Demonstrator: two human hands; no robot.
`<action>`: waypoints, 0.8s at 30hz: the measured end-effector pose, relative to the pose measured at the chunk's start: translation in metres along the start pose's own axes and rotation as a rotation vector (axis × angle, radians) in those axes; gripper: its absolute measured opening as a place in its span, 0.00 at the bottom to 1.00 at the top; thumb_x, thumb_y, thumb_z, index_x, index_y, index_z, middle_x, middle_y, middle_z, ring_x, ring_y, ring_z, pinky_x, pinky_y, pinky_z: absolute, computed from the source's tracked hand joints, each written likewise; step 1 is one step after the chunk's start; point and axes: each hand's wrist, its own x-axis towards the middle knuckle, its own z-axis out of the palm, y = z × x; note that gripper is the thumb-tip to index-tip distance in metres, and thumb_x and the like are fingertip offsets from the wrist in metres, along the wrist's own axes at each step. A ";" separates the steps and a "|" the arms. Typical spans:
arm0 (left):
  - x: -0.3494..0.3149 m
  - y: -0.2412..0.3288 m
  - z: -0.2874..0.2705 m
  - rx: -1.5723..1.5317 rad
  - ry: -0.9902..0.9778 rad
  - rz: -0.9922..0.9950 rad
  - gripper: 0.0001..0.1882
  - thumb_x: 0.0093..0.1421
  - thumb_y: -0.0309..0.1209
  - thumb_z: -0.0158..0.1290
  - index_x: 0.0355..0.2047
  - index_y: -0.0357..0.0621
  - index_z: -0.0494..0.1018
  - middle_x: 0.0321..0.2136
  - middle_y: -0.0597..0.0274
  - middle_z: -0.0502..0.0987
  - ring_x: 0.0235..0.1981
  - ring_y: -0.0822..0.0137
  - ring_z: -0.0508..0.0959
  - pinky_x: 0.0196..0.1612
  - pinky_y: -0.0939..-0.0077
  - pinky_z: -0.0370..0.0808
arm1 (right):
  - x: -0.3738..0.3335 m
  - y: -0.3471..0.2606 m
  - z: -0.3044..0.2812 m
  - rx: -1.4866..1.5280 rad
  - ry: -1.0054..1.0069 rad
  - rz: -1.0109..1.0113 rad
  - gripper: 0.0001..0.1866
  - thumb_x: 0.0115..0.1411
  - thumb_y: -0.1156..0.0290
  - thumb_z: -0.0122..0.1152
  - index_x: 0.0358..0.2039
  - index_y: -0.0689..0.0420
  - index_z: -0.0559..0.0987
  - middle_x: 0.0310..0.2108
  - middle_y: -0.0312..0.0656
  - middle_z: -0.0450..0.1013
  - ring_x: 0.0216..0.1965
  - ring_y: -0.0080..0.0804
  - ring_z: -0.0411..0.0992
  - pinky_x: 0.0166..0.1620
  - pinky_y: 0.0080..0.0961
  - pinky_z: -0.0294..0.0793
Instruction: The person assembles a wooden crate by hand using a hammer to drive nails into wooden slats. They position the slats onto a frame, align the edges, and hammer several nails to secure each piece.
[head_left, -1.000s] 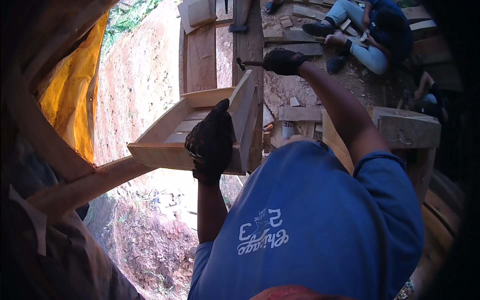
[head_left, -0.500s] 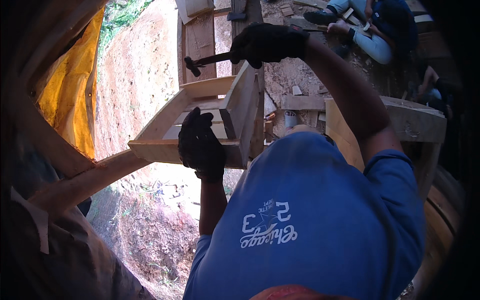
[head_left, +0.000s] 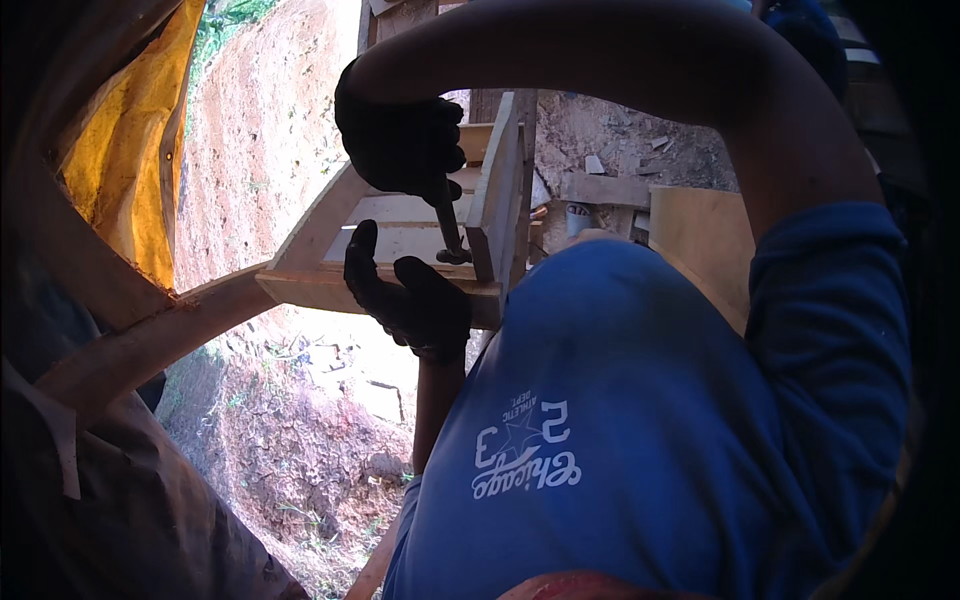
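Note:
A pale wooden box frame (head_left: pixel 300 235) with slanted side boards and slats across it lies in front of me. My right hand (head_left: pixel 405 140), in a black glove, is closed round a hammer (head_left: pixel 448 215). The hammer points down inside the frame, its head beside the inner right board and close to the near corner. My left hand (head_left: pixel 415 305), also gloved in black, grips the near board of the frame, with fingers reaching over its top edge. Whether the hammer head touches wood, or a nail is there, I cannot tell.
On the left, a wooden beam (head_left: pixel 150 345) runs up to the frame beside a yellow sheet (head_left: pixel 130 150). A pale wooden panel (head_left: pixel 700 245) stands at the right. Wood scraps (head_left: pixel 595 165) litter the ground beyond. Part of another person (head_left: pixel 805 40) shows at the far right.
My right hand has swung left and nearer, turning the hammer from pointing left to pointing down into the frame. My left hand has shifted slightly right along the near board.

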 end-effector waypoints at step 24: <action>0.037 0.012 0.001 -0.075 -0.563 0.215 0.25 0.62 0.41 0.66 0.58 0.49 0.81 0.31 0.59 0.86 0.30 0.58 0.86 0.39 0.64 0.80 | 0.018 0.136 0.250 1.757 1.281 0.177 0.12 0.73 0.62 0.60 0.40 0.58 0.80 0.27 0.39 0.76 0.22 0.28 0.74 0.25 0.29 0.73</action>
